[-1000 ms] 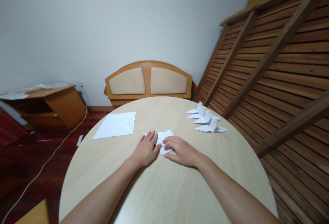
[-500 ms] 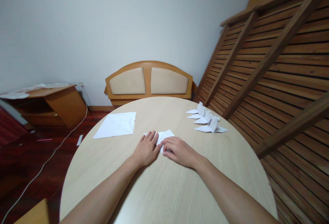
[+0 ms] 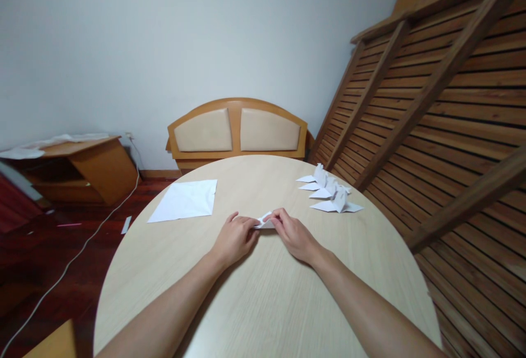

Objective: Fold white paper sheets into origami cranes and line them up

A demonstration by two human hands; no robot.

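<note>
A small piece of folded white paper (image 3: 268, 224) is between my two hands at the middle of the round table (image 3: 263, 292), its near edge lifted. My left hand (image 3: 237, 237) grips its left end with thumb and fingers. At the other end, my right hand (image 3: 292, 233) pinches the paper between thumb and fingertips. Fingers cover both ends, so its full shape is hidden. Several folded paper birds (image 3: 332, 191) stand in a row on the right of the table. Flat on the left lies a white paper sheet (image 3: 184, 200) with creases.
Behind the table stands a headboard (image 3: 237, 128) with two cream panels. A slatted wooden frame (image 3: 431, 111) leans close by on the right. To the left are a low wooden cabinet (image 3: 102, 174) and a white cable (image 3: 78, 256) running across the dark red floor.
The folded paper lay flatter under my hands before; its near edge is now raised. My left hand has curled from flat into a grip, and my right hand has shifted slightly right.
</note>
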